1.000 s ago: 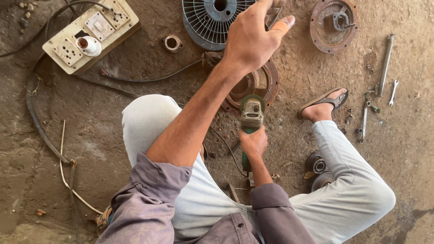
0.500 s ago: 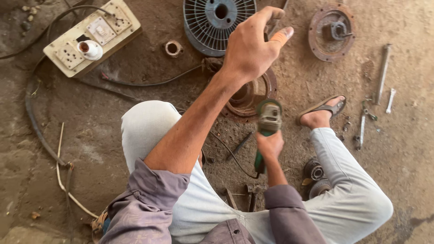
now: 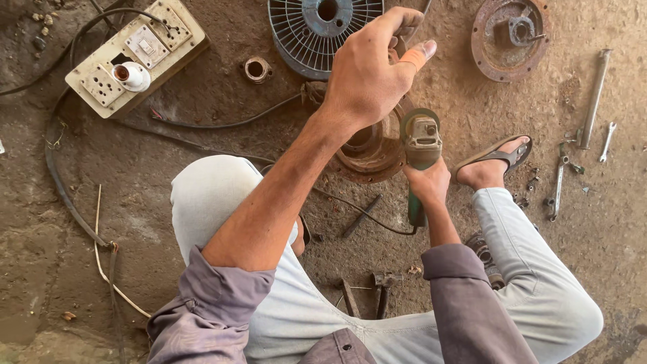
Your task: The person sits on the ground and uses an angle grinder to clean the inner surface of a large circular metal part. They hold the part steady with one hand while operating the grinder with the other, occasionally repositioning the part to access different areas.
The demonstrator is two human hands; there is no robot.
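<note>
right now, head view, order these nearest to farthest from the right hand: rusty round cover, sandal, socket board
1. rusty round cover, just left of the right hand.
2. sandal, to its right.
3. socket board, far upper left.

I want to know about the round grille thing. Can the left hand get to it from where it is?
Probably yes. The left hand is raised just in front of the round finned grille, and nothing lies between them. The right hand holds the green grinder.

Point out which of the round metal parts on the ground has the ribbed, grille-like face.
It is the grey finned fan cover at top centre, beyond the raised left hand. The rusty end plate at top right and the rusty disc beside the angle grinder are plain-faced.
</note>
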